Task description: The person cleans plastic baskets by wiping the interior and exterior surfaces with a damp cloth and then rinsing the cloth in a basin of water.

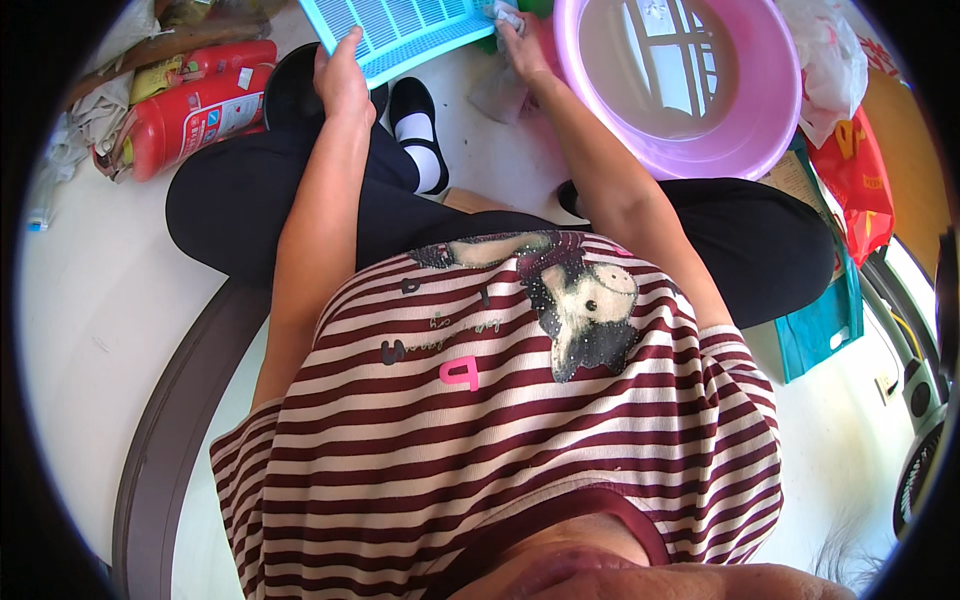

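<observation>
A light blue slatted plastic tray or rack [405, 34] is tilted at the top of the view, cut off by the picture's upper edge. My left hand [345, 82] grips its near left corner, with the thumb on the rim. At its right end my right hand [523, 45] holds a pale, crumpled cloth [504, 13] against the rack. Just right of that hand stands a round pink plastic basin [765, 97] of murky water [615, 82], which reflects a window.
Red fire extinguishers [199, 112] lie on the left beside bags. A dark round object [289, 90] is under the rack's left side. On the right are a white plastic bag [832, 67], a red bag [855, 187], a teal bag [821, 330] and a fan [919, 472].
</observation>
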Motion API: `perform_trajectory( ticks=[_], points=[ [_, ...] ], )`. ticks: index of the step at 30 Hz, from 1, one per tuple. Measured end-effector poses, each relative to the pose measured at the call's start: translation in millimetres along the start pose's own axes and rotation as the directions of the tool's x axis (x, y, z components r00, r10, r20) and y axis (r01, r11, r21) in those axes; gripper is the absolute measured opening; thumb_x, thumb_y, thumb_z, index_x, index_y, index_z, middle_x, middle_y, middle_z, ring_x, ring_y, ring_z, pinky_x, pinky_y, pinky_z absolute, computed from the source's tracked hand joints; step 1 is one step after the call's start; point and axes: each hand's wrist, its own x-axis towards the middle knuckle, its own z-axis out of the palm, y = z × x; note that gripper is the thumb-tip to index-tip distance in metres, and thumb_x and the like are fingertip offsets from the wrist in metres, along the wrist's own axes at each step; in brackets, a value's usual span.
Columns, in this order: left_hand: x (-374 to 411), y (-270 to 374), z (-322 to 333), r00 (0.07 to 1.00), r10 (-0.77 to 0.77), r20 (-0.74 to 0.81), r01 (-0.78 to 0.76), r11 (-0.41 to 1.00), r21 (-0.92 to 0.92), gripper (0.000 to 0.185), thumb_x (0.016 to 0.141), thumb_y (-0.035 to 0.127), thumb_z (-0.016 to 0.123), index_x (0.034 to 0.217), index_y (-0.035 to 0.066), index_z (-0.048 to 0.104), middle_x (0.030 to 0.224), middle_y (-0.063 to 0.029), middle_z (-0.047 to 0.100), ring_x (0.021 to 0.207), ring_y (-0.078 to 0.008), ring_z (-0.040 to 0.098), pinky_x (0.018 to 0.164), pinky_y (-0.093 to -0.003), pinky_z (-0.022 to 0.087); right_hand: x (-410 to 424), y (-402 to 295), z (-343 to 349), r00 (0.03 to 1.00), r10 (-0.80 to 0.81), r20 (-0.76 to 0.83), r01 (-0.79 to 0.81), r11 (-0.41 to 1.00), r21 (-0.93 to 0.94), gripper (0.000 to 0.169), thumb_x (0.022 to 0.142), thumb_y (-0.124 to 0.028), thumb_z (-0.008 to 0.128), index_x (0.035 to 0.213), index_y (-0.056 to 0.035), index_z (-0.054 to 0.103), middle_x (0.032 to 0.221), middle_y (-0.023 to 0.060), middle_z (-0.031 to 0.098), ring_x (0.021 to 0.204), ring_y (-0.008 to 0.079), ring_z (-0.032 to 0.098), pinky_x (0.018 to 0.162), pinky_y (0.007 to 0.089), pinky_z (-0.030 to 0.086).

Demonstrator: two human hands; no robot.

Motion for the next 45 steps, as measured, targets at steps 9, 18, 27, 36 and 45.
perform_trajectory(
  ticks=[9, 18, 27, 36, 45],
  points=[
    [12.1, -7.2, -17.0, 0.964, -0.267, -0.022, 0.26, 0.952, -0.161, 0.041, 0.096, 0.026, 0.063, 0.127, -0.001, 0.059, 0.12, -0.011, 0.066, 0.105, -0.0224, 0.065, 0.088, -0.0374, 0.052, -148.4, -229.1, 76.7, 0.861, -0.446, 0.244, 0.485, 0.864, -0.133, 0.02, 0.09, -0.019, 0.062, 0.107, -0.0085, 0.065, 0.1, 0.0168, 0.068, 0.088, 0.038, 0.067, 0.078, 0.045, 0.055],
    [-4.2, -4.6, 6.8, 0.969, -0.243, -0.032, 0.24, 0.967, -0.087, 0.047, 0.097, 0.03, 0.063, 0.132, 0.0, 0.056, 0.123, -0.0121, 0.066, 0.107, -0.025, 0.066, 0.093, -0.0387, 0.052, -65.1, -164.9, 13.5, 0.958, -0.283, 0.041, 0.268, 0.841, -0.471, 0.024, 0.095, -0.025, 0.057, 0.107, -0.0054, 0.063, 0.09, 0.0245, 0.066, 0.084, 0.0441, 0.064, 0.075, 0.053, 0.051],
    [-3.9, -5.9, -4.9, 0.961, -0.271, 0.048, 0.275, 0.956, -0.102, 0.047, 0.096, 0.031, 0.064, 0.137, 0.009, 0.055, 0.126, -0.007, 0.067, 0.11, -0.0226, 0.066, 0.093, -0.0436, 0.053, -86.2, -184.1, 16.3, 0.958, -0.282, 0.047, 0.267, 0.819, -0.507, 0.027, 0.094, -0.027, 0.058, 0.113, -0.0088, 0.062, 0.09, 0.0209, 0.069, 0.085, 0.0426, 0.067, 0.075, 0.0526, 0.054],
    [-6.0, 5.6, 1.9, 0.983, -0.139, 0.123, 0.143, 0.989, -0.026, 0.057, 0.093, 0.045, 0.065, 0.133, 0.005, 0.057, 0.126, -0.009, 0.066, 0.115, -0.0211, 0.063, 0.097, -0.0384, 0.049, -75.9, -174.1, 17.7, 0.974, -0.225, 0.02, 0.198, 0.808, -0.555, 0.031, 0.095, -0.029, 0.056, 0.117, -0.0085, 0.064, 0.094, 0.0221, 0.069, 0.089, 0.0431, 0.066, 0.078, 0.0516, 0.054],
    [13.3, -14.5, 1.4, 0.919, -0.222, 0.325, 0.309, 0.919, -0.246, 0.061, 0.099, 0.044, 0.057, 0.142, 0.002, 0.05, 0.132, -0.0117, 0.063, 0.116, -0.0269, 0.061, 0.099, -0.04, 0.047, -121.2, -199.9, 18.5, 0.919, -0.379, 0.112, 0.388, 0.811, -0.438, 0.026, 0.095, -0.026, 0.057, 0.112, -0.0089, 0.066, 0.096, 0.0177, 0.069, 0.086, 0.0381, 0.068, 0.075, 0.0478, 0.055]
  ],
)
